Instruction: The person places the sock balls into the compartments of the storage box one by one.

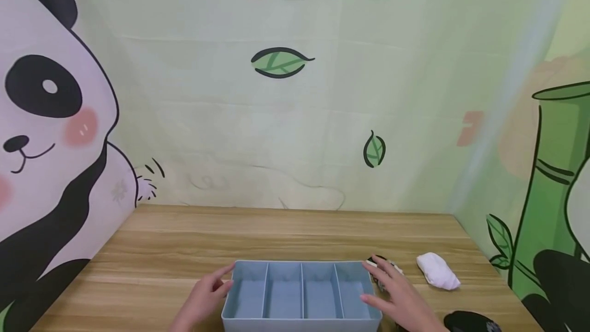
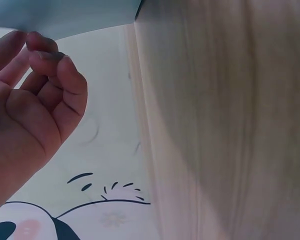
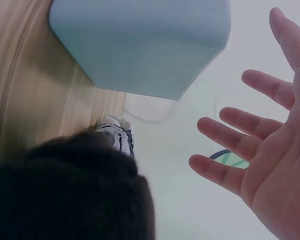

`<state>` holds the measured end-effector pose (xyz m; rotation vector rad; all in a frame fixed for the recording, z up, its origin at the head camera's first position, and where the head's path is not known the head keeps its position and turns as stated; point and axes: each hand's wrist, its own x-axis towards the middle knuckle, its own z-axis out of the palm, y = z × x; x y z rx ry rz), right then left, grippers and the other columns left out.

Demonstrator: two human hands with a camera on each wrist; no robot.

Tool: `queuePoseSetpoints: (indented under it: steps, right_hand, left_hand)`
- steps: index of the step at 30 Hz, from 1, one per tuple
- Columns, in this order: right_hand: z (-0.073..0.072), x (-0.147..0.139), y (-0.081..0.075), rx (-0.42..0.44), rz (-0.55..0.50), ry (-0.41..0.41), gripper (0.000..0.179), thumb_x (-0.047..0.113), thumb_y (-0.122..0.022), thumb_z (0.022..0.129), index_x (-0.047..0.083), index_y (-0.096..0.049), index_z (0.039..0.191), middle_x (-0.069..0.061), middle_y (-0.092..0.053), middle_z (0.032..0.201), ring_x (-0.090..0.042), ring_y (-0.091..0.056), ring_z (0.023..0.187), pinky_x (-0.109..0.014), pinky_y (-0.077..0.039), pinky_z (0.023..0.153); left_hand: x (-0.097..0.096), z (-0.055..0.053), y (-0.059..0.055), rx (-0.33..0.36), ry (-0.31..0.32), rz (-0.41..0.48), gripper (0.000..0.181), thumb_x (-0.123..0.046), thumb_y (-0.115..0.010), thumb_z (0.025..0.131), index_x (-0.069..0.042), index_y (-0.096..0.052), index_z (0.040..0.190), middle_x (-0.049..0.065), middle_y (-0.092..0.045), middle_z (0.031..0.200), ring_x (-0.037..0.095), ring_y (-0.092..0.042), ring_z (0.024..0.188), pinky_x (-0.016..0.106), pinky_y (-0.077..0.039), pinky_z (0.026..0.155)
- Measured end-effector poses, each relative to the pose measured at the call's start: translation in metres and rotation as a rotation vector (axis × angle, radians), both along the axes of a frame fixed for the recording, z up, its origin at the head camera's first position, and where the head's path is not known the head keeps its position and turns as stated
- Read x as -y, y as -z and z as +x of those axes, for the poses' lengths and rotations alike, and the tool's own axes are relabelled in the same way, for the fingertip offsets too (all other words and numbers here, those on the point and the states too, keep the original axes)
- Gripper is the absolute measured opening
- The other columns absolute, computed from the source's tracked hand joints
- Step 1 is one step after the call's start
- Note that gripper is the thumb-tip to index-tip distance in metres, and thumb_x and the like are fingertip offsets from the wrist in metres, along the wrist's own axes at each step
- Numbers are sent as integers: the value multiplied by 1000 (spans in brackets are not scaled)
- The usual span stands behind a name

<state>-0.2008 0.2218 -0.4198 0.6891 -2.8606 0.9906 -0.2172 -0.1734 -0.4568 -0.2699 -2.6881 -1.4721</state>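
A blue-grey plastic box [image 1: 299, 326] with several compartments stands on the table, its compartment floors showing. At the box's left side is my left hand [image 1: 205, 296], its forefinger reaching to the far left corner; the left wrist view shows the other fingers loosely bent by the box wall [image 2: 80, 17]. Whether they touch it I cannot tell. My right hand [image 1: 398, 291] hovers by the right wall with fingers spread and nothing held. Beyond that hand, partly hidden, lies a black-and-white patterned cloth bundle [image 3: 117, 134].
To the right, a white cloth bundle [image 1: 438, 271] lies on the wooden table [image 1: 295, 234]. A black bundle [image 1: 472, 322] sits nearer the front edge, and a dark, blurred thing [image 3: 75, 195] fills the right wrist view's lower left. A printed panda backdrop [image 1: 193, 132] stands behind.
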Motion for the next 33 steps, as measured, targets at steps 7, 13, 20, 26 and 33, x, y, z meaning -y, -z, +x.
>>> queuePoseSetpoints:
  steps: [7, 13, 20, 26, 33]
  right_hand:
    - [0, -6, 4, -42, 16, -19, 59, 40, -55, 86, 3, -44, 130, -25, -34, 132, -43, -38, 115, -53, -38, 83]
    - [1, -12, 6, 2, 29, 7, 57, 37, -57, 86, 4, -44, 131, -27, -34, 131, -46, -34, 116, -57, -35, 83]
    - [2, -22, 9, 40, 60, -13, 55, 35, -58, 86, 0, -46, 127, -29, -35, 129, -48, -35, 114, -59, -35, 82]
    - [3, -30, 12, 94, 49, -37, 54, 33, -58, 86, -4, -47, 124, -31, -35, 127, -50, -37, 111, -60, -35, 81]
    - [7, -41, 19, 194, 41, 0, 55, 33, -58, 86, -1, -45, 128, -33, -32, 128, -52, -32, 113, -64, -32, 80]
  left_hand:
    - [2, -2, -2, 63, 11, 45, 42, -4, -52, 89, 4, -43, 129, 2, -47, 60, 13, -40, 51, 22, -33, 45]
    - [5, -1, -4, 86, 27, 51, 42, -6, -51, 90, 4, -42, 130, 4, -48, 60, 15, -42, 52, 23, -33, 45]
    - [7, -2, -6, 147, 77, 100, 46, -13, -49, 93, 5, -36, 133, 2, -44, 57, 12, -36, 46, 21, -30, 42]
    - [10, -1, -6, 211, 183, 158, 58, -22, -51, 92, 3, -25, 138, 0, -41, 54, 10, -29, 42, 19, -27, 41]
    - [11, 0, -7, 232, 231, 211, 58, -16, -50, 92, 3, -21, 139, -1, -38, 53, 8, -29, 42, 18, -26, 41]
